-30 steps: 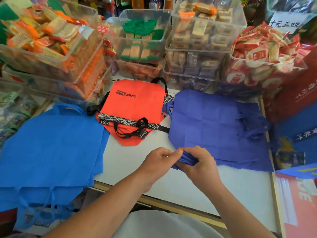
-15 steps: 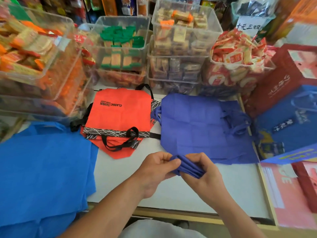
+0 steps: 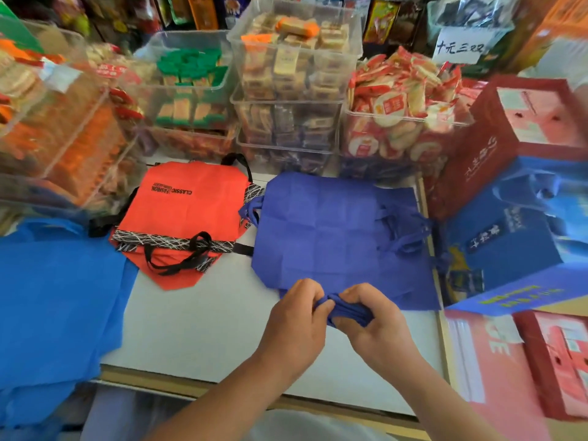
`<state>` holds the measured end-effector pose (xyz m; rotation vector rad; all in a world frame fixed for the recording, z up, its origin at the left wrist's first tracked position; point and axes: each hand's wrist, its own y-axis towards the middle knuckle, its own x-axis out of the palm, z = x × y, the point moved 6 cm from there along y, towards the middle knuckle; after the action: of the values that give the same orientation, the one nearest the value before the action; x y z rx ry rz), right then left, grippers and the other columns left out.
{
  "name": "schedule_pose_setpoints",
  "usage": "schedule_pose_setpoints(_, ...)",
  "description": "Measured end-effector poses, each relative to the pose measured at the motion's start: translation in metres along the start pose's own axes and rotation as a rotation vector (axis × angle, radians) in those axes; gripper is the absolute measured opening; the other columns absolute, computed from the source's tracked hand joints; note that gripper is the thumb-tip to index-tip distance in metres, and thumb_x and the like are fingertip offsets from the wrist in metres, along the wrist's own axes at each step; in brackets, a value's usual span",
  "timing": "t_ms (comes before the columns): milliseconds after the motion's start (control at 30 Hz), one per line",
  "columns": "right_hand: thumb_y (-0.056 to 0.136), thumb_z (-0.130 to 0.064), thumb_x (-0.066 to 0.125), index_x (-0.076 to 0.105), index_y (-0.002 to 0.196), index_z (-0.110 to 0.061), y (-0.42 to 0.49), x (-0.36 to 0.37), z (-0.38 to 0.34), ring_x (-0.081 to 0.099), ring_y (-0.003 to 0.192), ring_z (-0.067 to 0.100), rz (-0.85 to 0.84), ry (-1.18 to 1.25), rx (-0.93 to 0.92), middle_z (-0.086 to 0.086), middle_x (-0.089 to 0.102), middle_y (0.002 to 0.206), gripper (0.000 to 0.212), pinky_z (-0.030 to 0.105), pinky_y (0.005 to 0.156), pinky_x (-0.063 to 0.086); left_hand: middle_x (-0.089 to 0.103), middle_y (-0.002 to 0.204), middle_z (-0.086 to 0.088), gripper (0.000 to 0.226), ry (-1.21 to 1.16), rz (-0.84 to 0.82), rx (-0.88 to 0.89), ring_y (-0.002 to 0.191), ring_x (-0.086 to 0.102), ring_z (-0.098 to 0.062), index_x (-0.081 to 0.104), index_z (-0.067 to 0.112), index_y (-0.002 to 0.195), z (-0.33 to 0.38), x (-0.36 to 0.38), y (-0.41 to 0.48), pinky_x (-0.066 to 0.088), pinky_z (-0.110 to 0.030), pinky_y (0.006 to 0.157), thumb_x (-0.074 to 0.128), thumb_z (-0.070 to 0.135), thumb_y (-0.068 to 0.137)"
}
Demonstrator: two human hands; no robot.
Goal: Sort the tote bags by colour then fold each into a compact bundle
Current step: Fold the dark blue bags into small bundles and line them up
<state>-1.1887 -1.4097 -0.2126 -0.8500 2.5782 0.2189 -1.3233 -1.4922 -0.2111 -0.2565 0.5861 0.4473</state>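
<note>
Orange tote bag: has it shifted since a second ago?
No. The orange tote bag still lies beside the purple bag pile; only the camera moved.

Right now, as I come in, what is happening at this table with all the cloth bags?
A person is folding a violet-blue fabric tote bag into a small bundle; the left hand and the right hand both grip it above the white table. Behind the hands, a pile of violet-blue bags lies flat. Orange-red bags with black handles lie in the middle, and bright blue bags lie on the left, all not yet folded.
</note>
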Motion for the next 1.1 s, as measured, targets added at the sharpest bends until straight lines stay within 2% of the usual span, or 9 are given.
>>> schedule_pose_setpoints(100, 0.083, 0.006, 0.073, 0.059, 0.088, -0.028, -0.004, -0.022, 0.019, 0.067, 0.079, 0.020, 0.016, -0.006, 0.028, -0.005, 0.066, 0.084, 0.037, 0.035, 0.068, 0.058, 0.061, 0.080, 0.006, 0.013, -0.144, -0.030, -0.129, 0.068, 0.054, -0.007, 0.056, 0.021, 0.090, 0.012, 0.025, 0.006, 0.048, -0.025, 0.065, 0.066, 0.026, 0.097)
schedule_pose_setpoints(200, 0.085, -0.005, 0.078, 0.062, 0.089, -0.026, -0.007, -0.041, 0.028, 0.068, 0.076, 0.014, 0.039, 0.032, 0.075, -0.009, 0.070, 0.081, 0.027, 0.021, 0.065, 0.053, 0.068, 0.083, 0.010, 0.015, -0.354, -0.139, -0.236, 0.074, 0.063, 0.001, 0.065, 0.020, 0.100, 0.022, 0.038, 0.011, 0.053, -0.018, 0.073, 0.075, 0.015, 0.089)
schedule_pose_setpoints(300, 0.084, -0.014, 0.082, 0.065, 0.093, -0.028, -0.004, -0.053, 0.031, 0.071, 0.079, 0.015, 0.014, 0.063, 0.091, -0.008, 0.072, 0.086, 0.024, 0.030, 0.068, 0.058, 0.067, 0.074, 0.013, 0.012, -0.430, -0.078, -0.257, 0.070, 0.062, 0.000, 0.070, 0.013, 0.096, 0.030, 0.040, 0.011, 0.052, -0.016, 0.070, 0.075, 0.006, 0.087)
schedule_pose_setpoints(367, 0.083, -0.015, 0.082, 0.063, 0.097, -0.030, -0.004, -0.057, 0.032, 0.071, 0.081, 0.015, -0.024, 0.065, 0.092, -0.011, 0.071, 0.089, 0.028, 0.033, 0.069, 0.059, 0.068, 0.076, 0.009, 0.009, -0.413, -0.030, -0.269, 0.069, 0.061, -0.002, 0.070, 0.010, 0.094, 0.030, 0.043, 0.010, 0.052, -0.018, 0.069, 0.072, 0.003, 0.089)
schedule_pose_setpoints(500, 0.084, -0.016, 0.082, 0.062, 0.103, -0.030, -0.011, -0.053, 0.033, 0.068, 0.087, 0.012, -0.087, 0.057, 0.074, -0.012, 0.069, 0.096, 0.031, 0.022, 0.070, 0.054, 0.067, 0.079, 0.007, 0.011, -0.188, 0.023, -0.261, 0.069, 0.062, -0.008, 0.062, 0.021, 0.089, 0.024, 0.052, 0.001, 0.053, -0.027, 0.069, 0.066, 0.012, 0.094)
schedule_pose_setpoints(600, 0.085, -0.015, 0.080, 0.061, 0.103, -0.027, -0.018, -0.045, 0.031, 0.062, 0.088, 0.010, -0.060, -0.089, -0.064, -0.012, 0.061, 0.097, 0.029, 0.021, 0.072, 0.048, 0.065, 0.080, 0.007, 0.012, -0.091, 0.053, -0.282, 0.072, 0.063, -0.010, 0.057, 0.023, 0.088, 0.023, 0.061, -0.011, 0.055, -0.033, 0.070, 0.060, 0.013, 0.095)
schedule_pose_setpoints(833, 0.089, -0.018, 0.079, 0.066, 0.114, -0.020, -0.035, -0.043, 0.028, 0.056, 0.095, 0.011, -0.167, -0.233, -0.333, -0.011, 0.057, 0.103, 0.028, 0.018, 0.082, 0.046, 0.079, 0.095, -0.001, 0.021, -0.718, -0.108, -0.587, 0.086, 0.071, -0.011, 0.077, 0.017, 0.101, 0.007, 0.070, -0.035, 0.055, -0.025, 0.078, 0.059, 0.007, 0.100)
schedule_pose_setpoints(967, 0.090, -0.020, 0.077, 0.065, 0.116, -0.022, -0.042, -0.041, 0.033, 0.056, 0.094, 0.009, -0.223, -0.257, -0.327, -0.013, 0.054, 0.105, 0.028, 0.018, 0.080, 0.048, 0.078, 0.088, 0.006, 0.023, -0.601, -0.031, -0.547, 0.080, 0.068, -0.006, 0.078, 0.023, 0.093, 0.007, 0.067, -0.043, 0.052, -0.017, 0.070, 0.061, 0.009, 0.100)
schedule_pose_setpoints(1100, 0.089, -0.016, 0.076, 0.058, 0.109, -0.027, -0.043, -0.040, 0.024, 0.051, 0.089, 0.005, -0.225, -0.325, -0.339, -0.013, 0.050, 0.101, 0.029, 0.017, 0.071, 0.047, 0.072, 0.087, 0.010, 0.025, -0.385, 0.136, -0.346, 0.082, 0.068, -0.005, 0.071, 0.029, 0.088, 0.019, 0.055, -0.046, 0.052, -0.010, 0.071, 0.064, 0.007, 0.097)
